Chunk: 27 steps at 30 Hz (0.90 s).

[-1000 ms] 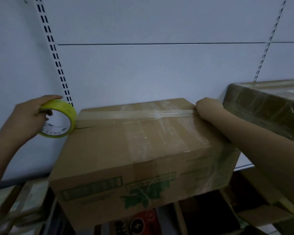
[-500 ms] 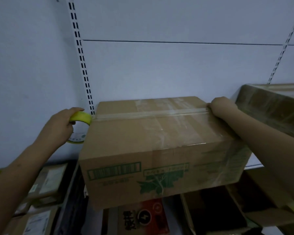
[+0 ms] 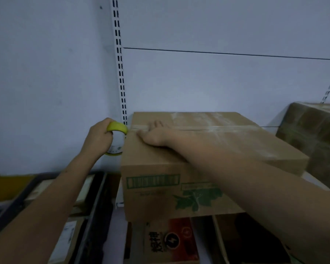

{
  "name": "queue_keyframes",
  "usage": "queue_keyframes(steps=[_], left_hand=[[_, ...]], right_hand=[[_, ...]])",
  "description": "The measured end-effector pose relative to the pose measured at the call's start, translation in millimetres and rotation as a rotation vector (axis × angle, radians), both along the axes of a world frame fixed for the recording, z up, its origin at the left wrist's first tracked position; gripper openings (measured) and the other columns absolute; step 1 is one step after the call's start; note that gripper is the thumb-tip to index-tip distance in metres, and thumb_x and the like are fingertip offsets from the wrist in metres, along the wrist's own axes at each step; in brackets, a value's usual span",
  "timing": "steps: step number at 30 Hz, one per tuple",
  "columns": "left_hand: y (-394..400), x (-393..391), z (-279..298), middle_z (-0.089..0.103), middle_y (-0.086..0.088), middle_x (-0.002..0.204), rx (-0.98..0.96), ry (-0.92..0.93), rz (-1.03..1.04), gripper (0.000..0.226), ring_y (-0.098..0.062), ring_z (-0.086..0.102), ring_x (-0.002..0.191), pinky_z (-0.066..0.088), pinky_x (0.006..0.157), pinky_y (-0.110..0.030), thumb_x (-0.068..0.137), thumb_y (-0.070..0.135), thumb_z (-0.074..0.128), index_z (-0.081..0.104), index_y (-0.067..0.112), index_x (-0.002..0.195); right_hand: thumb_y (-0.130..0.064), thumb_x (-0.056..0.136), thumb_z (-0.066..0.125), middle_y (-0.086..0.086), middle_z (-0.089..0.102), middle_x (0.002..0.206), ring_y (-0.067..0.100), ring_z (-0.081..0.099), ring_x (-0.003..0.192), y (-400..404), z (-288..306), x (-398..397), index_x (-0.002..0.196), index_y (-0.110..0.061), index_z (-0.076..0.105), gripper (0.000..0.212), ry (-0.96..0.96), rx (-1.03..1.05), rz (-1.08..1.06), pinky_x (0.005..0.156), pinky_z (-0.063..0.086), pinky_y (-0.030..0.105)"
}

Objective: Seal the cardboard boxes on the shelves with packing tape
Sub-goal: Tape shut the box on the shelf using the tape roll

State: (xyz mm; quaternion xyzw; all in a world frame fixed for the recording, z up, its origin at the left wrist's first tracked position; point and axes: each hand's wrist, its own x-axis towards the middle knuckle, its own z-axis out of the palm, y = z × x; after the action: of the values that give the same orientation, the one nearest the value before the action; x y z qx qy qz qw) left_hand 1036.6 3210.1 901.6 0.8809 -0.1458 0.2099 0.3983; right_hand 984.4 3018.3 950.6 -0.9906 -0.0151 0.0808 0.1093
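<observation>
A brown cardboard box (image 3: 236, 141) with green print on its front sits on the shelf at the middle. A strip of clear tape (image 3: 213, 128) runs along its top seam from right to left. My left hand (image 3: 98, 139) grips a yellow tape roll (image 3: 117, 128) just past the box's upper left corner, the tape leading from it onto the seam. My right hand (image 3: 156, 135) lies flat on the box top near that left corner, fingers pressing the tape down.
A second taped box (image 3: 312, 134) stands to the right. A slotted white upright (image 3: 120, 60) runs up the wall behind the left corner. Below the shelf are more cartons, one red and black (image 3: 171, 239), and dark bins at the lower left (image 3: 95, 216).
My right hand slid left along the taped seam from the right end of the box to its left corner. My left hand still holds the roll at the left corner.
</observation>
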Motion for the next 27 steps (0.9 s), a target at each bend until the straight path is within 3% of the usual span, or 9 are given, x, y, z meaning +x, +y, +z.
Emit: queue_keyframes(steps=[3, 7, 10, 12, 14, 19, 21, 24, 27], left_hand=[[-1.0, -11.3, -3.5, 0.062, -0.011, 0.09, -0.044, 0.036, -0.008, 0.032, -0.032, 0.058, 0.087, 0.038, 0.064, -0.031, 0.085, -0.01, 0.042, 0.062, 0.007, 0.102], [-25.9, -38.9, -4.6, 0.064, -0.005, 0.104, -0.089, 0.049, -0.114, 0.027, -0.018, 0.055, 0.093, 0.038, 0.064, -0.018, 0.096, 0.002, 0.045, 0.062, 0.011, 0.113], [-63.9, -56.5, -7.5, 0.061, -0.005, 0.122, -0.077, 0.006, -0.278, 0.032, -0.015, 0.054, 0.106, 0.036, 0.08, -0.02, 0.099, 0.012, 0.053, 0.057, 0.013, 0.13], [-89.0, -59.7, -15.9, 0.052, -0.008, 0.141, -0.013, -0.012, -0.327, 0.045, -0.019, 0.05, 0.124, 0.035, 0.097, -0.021, 0.101, 0.015, 0.051, 0.045, 0.013, 0.146], [-105.8, -56.7, -24.2, 0.048, -0.013, 0.145, 0.056, -0.042, -0.333, 0.052, -0.026, 0.047, 0.131, 0.033, 0.106, -0.027, 0.101, 0.009, 0.046, 0.037, 0.013, 0.152], [-116.1, -49.0, -45.5, 0.055, -0.017, 0.117, 0.199, -0.02, -0.346, 0.063, -0.033, 0.056, 0.107, 0.047, 0.093, -0.044, 0.097, 0.0, 0.044, 0.031, 0.021, 0.155], [-117.2, -49.3, -46.2, 0.054, -0.016, 0.116, 0.255, -0.01, -0.331, 0.068, -0.033, 0.056, 0.105, 0.048, 0.089, -0.047, 0.096, 0.001, 0.045, 0.027, 0.023, 0.157], [-121.0, -52.7, -37.5, 0.054, -0.015, 0.119, 0.469, 0.022, -0.325, 0.075, -0.033, 0.057, 0.103, 0.048, 0.083, -0.039, 0.093, 0.002, 0.049, 0.02, 0.023, 0.159], [-128.1, -66.6, -39.0, 0.053, -0.016, 0.121, 0.722, 0.017, -0.341, 0.078, -0.032, 0.056, 0.103, 0.038, 0.072, -0.034, 0.094, 0.006, 0.05, 0.011, 0.021, 0.16]], right_hand=[[-0.051, 0.105, 0.019, 0.013, -0.011, 0.164, 0.025, -0.007, 0.152, 50.5, 2.6, -11.2, 0.157, -0.008, -0.003, 0.072, -0.022, -0.045, 0.238, 0.123, 0.0, 0.04], [-0.037, 0.106, 0.034, 0.006, -0.012, 0.165, 0.018, -0.006, 0.152, 0.6, 11.6, -28.9, 0.157, -0.013, -0.003, 0.068, -0.005, -0.06, 0.343, 0.122, -0.001, 0.03], [-0.045, 0.101, 0.043, -0.001, -0.01, 0.165, 0.013, -0.003, 0.152, -56.1, 23.4, -49.3, 0.158, -0.018, -0.002, 0.077, 0.041, -0.133, 0.296, 0.121, 0.001, 0.026], [-0.062, 0.085, 0.043, -0.005, -0.003, 0.165, 0.011, 0.002, 0.151, -81.3, 25.5, -63.1, 0.158, -0.025, 0.004, 0.091, 0.017, -0.166, 0.217, 0.121, 0.003, 0.027], [-0.062, 0.073, 0.037, -0.007, 0.002, 0.165, 0.011, 0.006, 0.151, -94.7, 24.3, -71.3, 0.158, -0.028, 0.012, 0.095, -0.014, -0.136, 0.158, 0.119, 0.004, 0.026], [-0.034, 0.098, 0.046, -0.004, 0.003, 0.166, 0.012, 0.005, 0.151, -102.1, 15.6, -74.7, 0.156, -0.03, 0.024, 0.062, -0.092, -0.091, 0.183, 0.118, 0.003, 0.024], [-0.03, 0.1, 0.044, -0.002, 0.005, 0.165, 0.013, 0.007, 0.151, -103.7, 13.9, -74.3, 0.152, -0.031, 0.035, 0.053, -0.124, -0.096, 0.194, 0.119, 0.005, 0.026], [-0.039, 0.096, 0.042, 0.002, 0.013, 0.165, 0.017, 0.018, 0.15, -101.9, 12.4, -72.1, 0.142, -0.029, 0.051, 0.048, -0.151, -0.156, 0.199, 0.121, 0.017, 0.033], [-0.032, 0.098, 0.043, 0.01, 0.033, 0.157, 0.025, 0.036, 0.14, -99.7, 9.9, -67.6, 0.124, -0.02, 0.063, 0.035, -0.167, -0.21, 0.209, 0.112, 0.032, 0.04]])
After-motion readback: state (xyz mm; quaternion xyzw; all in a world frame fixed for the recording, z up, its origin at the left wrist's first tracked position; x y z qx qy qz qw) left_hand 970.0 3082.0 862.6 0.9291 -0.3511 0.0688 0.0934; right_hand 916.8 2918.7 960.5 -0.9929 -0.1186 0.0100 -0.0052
